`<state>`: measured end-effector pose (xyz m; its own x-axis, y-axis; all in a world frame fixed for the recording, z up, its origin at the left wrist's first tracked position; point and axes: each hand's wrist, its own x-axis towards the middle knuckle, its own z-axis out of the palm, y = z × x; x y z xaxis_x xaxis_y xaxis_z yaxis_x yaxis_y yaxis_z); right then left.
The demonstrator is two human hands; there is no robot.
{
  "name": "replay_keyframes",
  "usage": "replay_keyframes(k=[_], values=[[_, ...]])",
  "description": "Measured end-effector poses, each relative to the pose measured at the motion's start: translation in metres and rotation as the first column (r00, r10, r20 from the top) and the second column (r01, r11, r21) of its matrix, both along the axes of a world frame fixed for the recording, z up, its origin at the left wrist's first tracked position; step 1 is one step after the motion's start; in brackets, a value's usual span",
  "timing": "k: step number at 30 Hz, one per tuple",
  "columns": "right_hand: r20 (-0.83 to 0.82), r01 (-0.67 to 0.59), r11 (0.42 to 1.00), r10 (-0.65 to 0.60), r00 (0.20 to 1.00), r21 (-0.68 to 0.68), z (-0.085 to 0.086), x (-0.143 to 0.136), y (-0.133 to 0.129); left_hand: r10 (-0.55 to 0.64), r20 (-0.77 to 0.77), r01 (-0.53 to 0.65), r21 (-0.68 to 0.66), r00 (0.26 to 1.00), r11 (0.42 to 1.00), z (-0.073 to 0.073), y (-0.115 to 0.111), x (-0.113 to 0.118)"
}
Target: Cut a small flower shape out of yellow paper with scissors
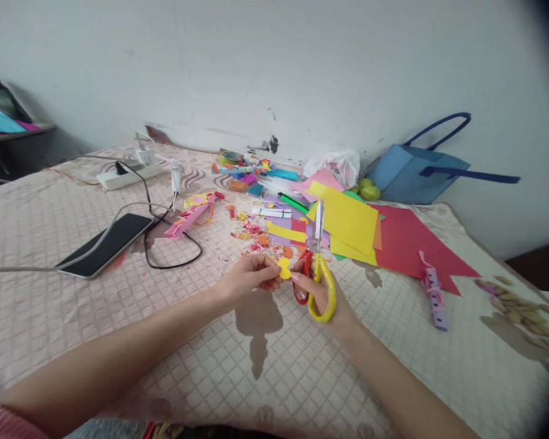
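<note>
A small yellow paper piece (284, 268) with rounded lobes is pinched at its left edge by my left hand (252, 275). My right hand (322, 299) has its fingers in the yellow and red handles of the scissors (319, 228), whose blades point up and away from me. The tip of a right-hand finger touches the right edge of the yellow piece. Just beyond my hands lie scattered paper scraps (256, 238) and a yellow strip (286, 231).
Yellow sheets (352, 219) and a red sheet (412, 238) lie right of the scraps. A blue bag (416, 174) stands at the back right. On the left are a black tablet (107, 244), cables and a power strip (130, 175). A purple paper roll (436, 299) lies at the right.
</note>
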<state>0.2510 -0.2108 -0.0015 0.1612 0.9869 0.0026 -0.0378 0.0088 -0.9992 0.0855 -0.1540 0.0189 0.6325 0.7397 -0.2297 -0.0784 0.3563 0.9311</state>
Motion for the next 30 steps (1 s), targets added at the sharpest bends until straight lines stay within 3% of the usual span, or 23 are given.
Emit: replay_keyframes(k=[8, 20, 27, 30], values=[[0.045, 0.013, 1.0, -0.012, 0.999, -0.019, 0.007, -0.001, -0.002, -0.007, 0.027, 0.008, -0.037, 1.0, 0.999, -0.003, -0.001, 0.002], [0.111, -0.04, 0.998, 0.046, 0.993, -0.051, 0.013, -0.003, -0.005, 0.006, -0.06, 0.0, 0.089, 0.998, 0.996, 0.001, 0.0, 0.0], [0.041, -0.001, 1.0, 0.002, 0.999, -0.02, 0.002, 0.003, -0.001, 0.001, -0.058, 0.001, 0.037, 0.998, 0.999, -0.001, -0.001, 0.001], [0.032, 0.013, 1.0, -0.013, 0.999, -0.014, 0.0, 0.005, 0.0, 0.054, -0.031, -0.052, 0.043, 0.998, 0.998, 0.002, 0.004, -0.001]])
